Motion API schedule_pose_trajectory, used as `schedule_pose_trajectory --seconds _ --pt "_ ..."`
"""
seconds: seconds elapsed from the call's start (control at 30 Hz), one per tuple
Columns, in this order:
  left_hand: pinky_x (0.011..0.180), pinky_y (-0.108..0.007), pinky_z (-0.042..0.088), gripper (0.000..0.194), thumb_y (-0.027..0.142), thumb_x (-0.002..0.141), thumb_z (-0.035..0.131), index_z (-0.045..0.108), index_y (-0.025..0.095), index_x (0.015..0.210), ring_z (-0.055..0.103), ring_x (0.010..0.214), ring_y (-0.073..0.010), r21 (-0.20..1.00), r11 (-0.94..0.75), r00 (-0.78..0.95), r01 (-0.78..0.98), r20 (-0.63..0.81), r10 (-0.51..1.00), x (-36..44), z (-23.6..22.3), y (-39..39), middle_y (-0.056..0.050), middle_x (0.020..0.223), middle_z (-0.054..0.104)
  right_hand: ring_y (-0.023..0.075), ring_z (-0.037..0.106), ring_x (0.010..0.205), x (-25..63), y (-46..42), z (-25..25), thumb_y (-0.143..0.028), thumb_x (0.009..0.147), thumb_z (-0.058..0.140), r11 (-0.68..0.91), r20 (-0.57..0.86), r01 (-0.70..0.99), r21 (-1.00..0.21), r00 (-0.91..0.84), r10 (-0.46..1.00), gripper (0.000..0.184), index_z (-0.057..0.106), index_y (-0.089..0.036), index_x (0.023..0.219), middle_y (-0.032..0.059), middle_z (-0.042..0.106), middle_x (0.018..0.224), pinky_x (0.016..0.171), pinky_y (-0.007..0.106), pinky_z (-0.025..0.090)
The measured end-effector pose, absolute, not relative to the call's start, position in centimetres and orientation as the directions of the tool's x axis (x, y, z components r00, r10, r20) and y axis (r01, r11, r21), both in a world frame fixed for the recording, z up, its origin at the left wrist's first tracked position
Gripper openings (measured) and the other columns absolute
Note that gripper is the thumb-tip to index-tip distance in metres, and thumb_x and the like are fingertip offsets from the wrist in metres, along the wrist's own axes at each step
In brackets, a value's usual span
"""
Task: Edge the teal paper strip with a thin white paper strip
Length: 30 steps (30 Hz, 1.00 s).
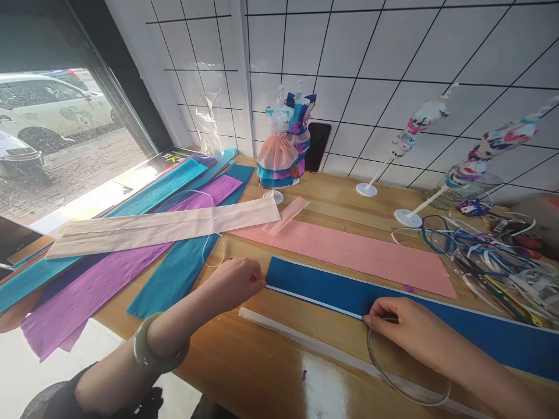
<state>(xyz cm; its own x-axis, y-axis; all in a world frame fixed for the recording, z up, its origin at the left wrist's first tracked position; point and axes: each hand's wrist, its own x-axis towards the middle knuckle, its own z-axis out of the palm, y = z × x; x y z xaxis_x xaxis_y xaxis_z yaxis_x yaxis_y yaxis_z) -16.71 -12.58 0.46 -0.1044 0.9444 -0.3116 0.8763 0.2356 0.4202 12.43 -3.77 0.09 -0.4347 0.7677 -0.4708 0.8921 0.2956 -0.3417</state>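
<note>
A long blue strip [323, 284] with narrow white bands along its long edges lies across the wooden table. My left hand [242, 280] is closed in a pinch at its near left corner, where the lower white band ends. Farther along that same band, thumb and fingers of my right hand [395, 319] pinch the near edge. A thin grey cord [395, 389] loops down from my right hand onto the table. Just beyond the blue strip lies a pink strip [358, 250]. Nearer me, a pale narrow strip [297, 336] runs along the tabletop.
Cream [166, 230], purple [126, 273] and teal [179, 276] strips overlap at left. Small dressed mannequins [277, 151] and a phone [317, 146] stand by the tiled wall. At right are wrapped mannequins on stands [408, 217], tangled cords [454, 238] and yellow-and-black scissors [509, 297].
</note>
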Motion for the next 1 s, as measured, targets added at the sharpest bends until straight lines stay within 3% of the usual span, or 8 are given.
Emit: schedule_pose_trajectory --seconds 0.37,0.57,0.7,0.87,1.0 --pt "0.056 -0.025 0.036 0.019 0.032 0.074 0.046 0.061 0.022 0.068 0.058 0.065 -0.0163 0.422 0.207 -0.078 0.883 -0.304 0.95 -16.9 0.3 -12.6 0.0 0.071 0.065 0.0163 0.054 0.064 13.4 -3.1 -0.2 -0.047 0.078 0.044 0.249 -0.548 0.875 -0.414 -0.458 0.7 0.031 0.058 -0.022 0.067 -0.0004 0.063 0.068 0.055 0.024 0.036" --pt "0.056 -0.025 0.036 0.018 0.031 0.074 0.046 0.061 0.023 0.069 0.057 0.066 -0.0163 0.419 0.199 -0.076 0.886 -0.293 0.953 -16.8 0.4 -12.6 0.001 0.072 0.065 0.0132 0.047 0.062 13.8 -3.0 0.0 -0.047 0.079 0.044 0.212 -0.476 0.79 -0.575 -0.534 0.699 0.031 0.055 -0.022 0.066 -0.0026 0.055 0.065 0.056 0.021 0.036" --pt "0.055 -0.025 0.036 0.019 0.031 0.074 0.045 0.061 0.022 0.069 0.057 0.066 -0.0164 0.411 0.199 -0.079 0.89 -0.292 0.953 -16.8 0.4 -12.6 0.0 0.071 0.065 0.0123 0.044 0.064 14.2 -2.4 0.1 -0.051 0.081 0.043 0.155 -0.516 0.747 -0.647 -0.578 0.632 0.034 0.055 -0.021 0.068 -0.0027 0.05 0.067 0.059 0.02 0.037" --pt "0.053 -0.025 0.035 0.02 0.032 0.075 0.045 0.062 0.023 0.069 0.057 0.065 -0.0161 0.409 0.202 -0.084 0.89 -0.288 0.954 -16.7 0.4 -12.7 0.0 0.07 0.064 0.0115 0.041 0.059 14.1 -2.4 -0.6 -0.051 0.08 0.044 0.14 -0.509 0.759 -0.636 -0.549 0.664 0.034 0.052 -0.021 0.068 -0.0032 0.046 0.062 0.054 0.021 0.034" --pt "0.052 -0.024 0.034 0.02 0.03 0.075 0.045 0.061 0.023 0.068 0.057 0.064 -0.0158 0.395 0.198 -0.086 0.897 -0.285 0.955 -16.6 0.5 -12.7 0.0 0.069 0.064 0.0131 0.044 0.059 13.7 -2.7 -1.3 -0.05 0.079 0.042 0.201 -0.478 0.807 -0.556 -0.508 0.717 0.033 0.051 -0.021 0.067 -0.0018 0.052 0.063 0.055 0.023 0.035"
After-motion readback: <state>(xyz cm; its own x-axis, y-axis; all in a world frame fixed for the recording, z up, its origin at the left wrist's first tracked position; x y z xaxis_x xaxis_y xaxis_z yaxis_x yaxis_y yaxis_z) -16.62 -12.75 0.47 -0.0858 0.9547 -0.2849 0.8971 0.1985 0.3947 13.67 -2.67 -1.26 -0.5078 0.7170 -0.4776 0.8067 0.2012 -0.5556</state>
